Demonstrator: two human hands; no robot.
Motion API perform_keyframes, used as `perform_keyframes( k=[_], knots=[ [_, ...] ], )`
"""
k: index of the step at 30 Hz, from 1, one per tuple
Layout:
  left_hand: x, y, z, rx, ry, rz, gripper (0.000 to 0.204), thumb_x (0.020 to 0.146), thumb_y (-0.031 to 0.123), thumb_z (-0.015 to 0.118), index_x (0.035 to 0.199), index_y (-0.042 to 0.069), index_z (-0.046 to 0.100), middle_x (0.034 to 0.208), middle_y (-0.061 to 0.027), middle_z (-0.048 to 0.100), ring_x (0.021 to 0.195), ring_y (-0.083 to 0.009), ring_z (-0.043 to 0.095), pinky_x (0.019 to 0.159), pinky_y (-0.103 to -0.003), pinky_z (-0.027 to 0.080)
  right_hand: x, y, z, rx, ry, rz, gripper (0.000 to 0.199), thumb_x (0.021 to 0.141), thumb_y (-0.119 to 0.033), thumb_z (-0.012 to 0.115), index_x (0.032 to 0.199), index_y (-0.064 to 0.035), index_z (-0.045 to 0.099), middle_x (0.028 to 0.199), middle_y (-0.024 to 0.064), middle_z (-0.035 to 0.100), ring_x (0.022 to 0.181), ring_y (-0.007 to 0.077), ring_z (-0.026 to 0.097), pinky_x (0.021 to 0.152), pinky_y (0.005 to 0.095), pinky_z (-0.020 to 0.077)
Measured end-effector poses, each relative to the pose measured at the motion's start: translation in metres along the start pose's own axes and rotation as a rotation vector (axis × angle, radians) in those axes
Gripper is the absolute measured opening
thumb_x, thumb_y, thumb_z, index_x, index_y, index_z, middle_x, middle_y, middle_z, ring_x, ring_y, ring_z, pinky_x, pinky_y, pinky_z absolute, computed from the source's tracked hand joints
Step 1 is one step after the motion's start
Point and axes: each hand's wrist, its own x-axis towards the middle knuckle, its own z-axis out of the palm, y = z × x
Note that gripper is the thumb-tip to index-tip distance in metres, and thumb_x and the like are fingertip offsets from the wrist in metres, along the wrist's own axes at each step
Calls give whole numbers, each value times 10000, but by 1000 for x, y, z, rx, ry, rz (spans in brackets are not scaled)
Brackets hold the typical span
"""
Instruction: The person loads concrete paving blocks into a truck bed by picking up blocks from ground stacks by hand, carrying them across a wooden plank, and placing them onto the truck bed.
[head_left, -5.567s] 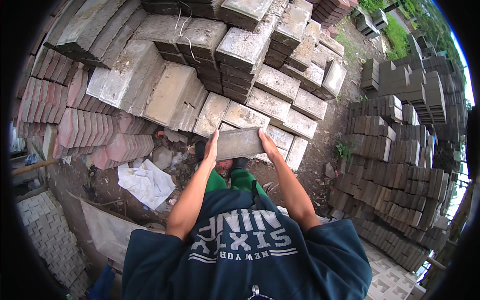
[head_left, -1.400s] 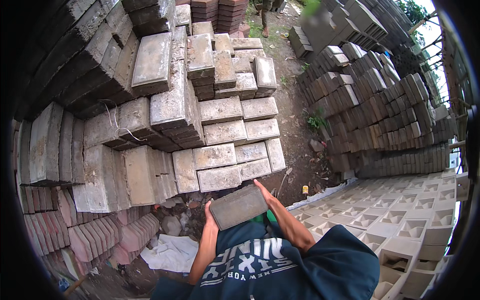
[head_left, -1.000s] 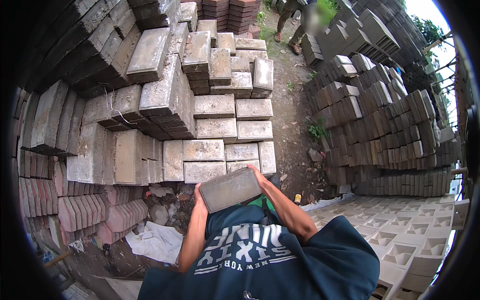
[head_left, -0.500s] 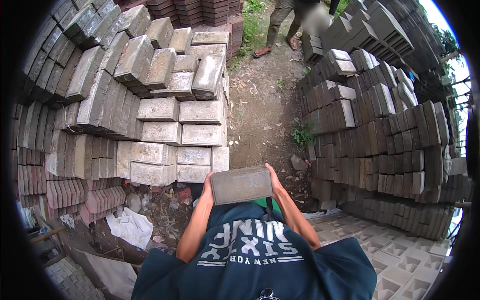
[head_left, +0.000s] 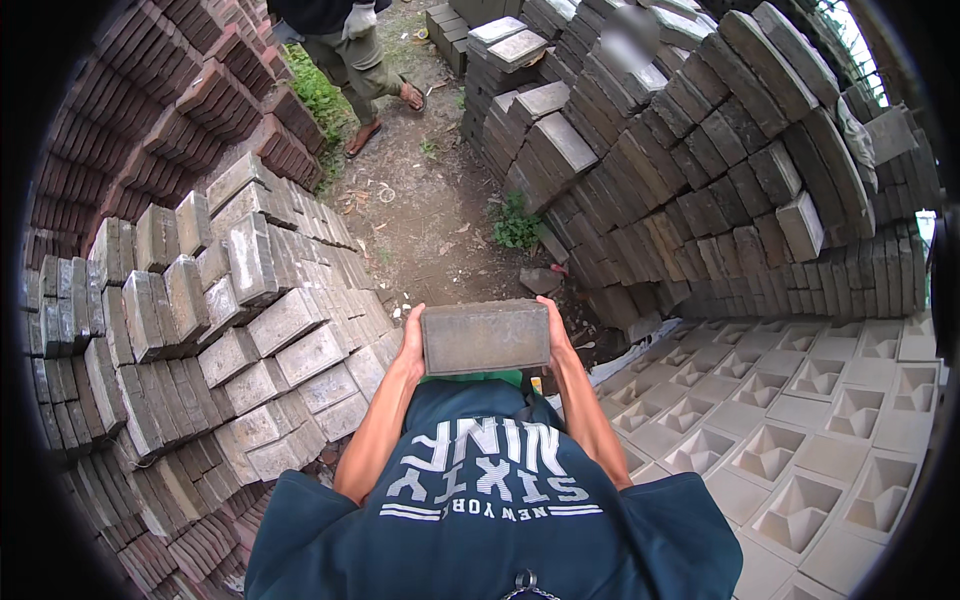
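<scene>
A grey concrete paving block (head_left: 486,339) is held out level in front of my body. My left hand (head_left: 412,340) grips its left end and my right hand (head_left: 555,335) grips its right end, the fingers partly hidden behind it. Both forearms reach forward from my dark shirt. On my left, closest to the held block, rises a stack of pale grey paving blocks (head_left: 300,330), some laid flat and some on edge.
A dirt path (head_left: 430,240) runs ahead, with a green weed (head_left: 515,222) beside it. Another person (head_left: 350,70) with a gloved hand stands on it. Dark block stacks (head_left: 690,160) line the right, above pale patterned blocks (head_left: 760,430). Reddish pavers (head_left: 170,120) stand far left.
My view has swung to the right, bringing more of the patterned blocks into sight. The block remains between both hands. The other person appears farther left and shows more of the body.
</scene>
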Motion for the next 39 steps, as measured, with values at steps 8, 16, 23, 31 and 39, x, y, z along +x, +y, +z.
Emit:
perform_keyframes(
  k=[8,16,23,31,39],
  knots=[
    [85,114,96,163,-196,-18,741,886,616,292,1218,-4,526,1200,-171,574,1077,-294,569,959,-423,423,50,-108,11,114,87,-209,525,845,-543,428,957,-64,611,919,99,635,815,229,593,761,379,477],
    [198,272,170,328,-285,-34,730,883,625,301,1192,6,533,1161,-167,589,1040,-298,580,939,-438,435,163,-220,55,356,63,-340,498,880,-475,422,945,-31,636,901,113,663,779,239,619,760,367,495],
    [282,414,223,369,-258,-39,686,858,616,324,1151,41,556,1115,-155,607,986,-298,596,895,-455,453,240,-354,127,341,81,-374,502,872,-508,415,926,-54,623,934,119,644,831,241,606,758,383,486],
    [373,559,248,256,-185,20,683,832,628,331,1169,79,557,1126,-134,603,1003,-297,586,884,-471,453,381,-509,200,123,68,-298,500,830,-482,450,1029,-48,600,956,132,638,843,257,611,762,396,493],
    [405,714,247,-34,16,119,721,858,626,296,1203,46,551,1149,-154,603,1024,-286,590,889,-433,462,506,-647,341,-61,-96,-11,521,844,-509,459,1074,-58,582,979,120,630,862,248,604,787,394,485]
  ],
)
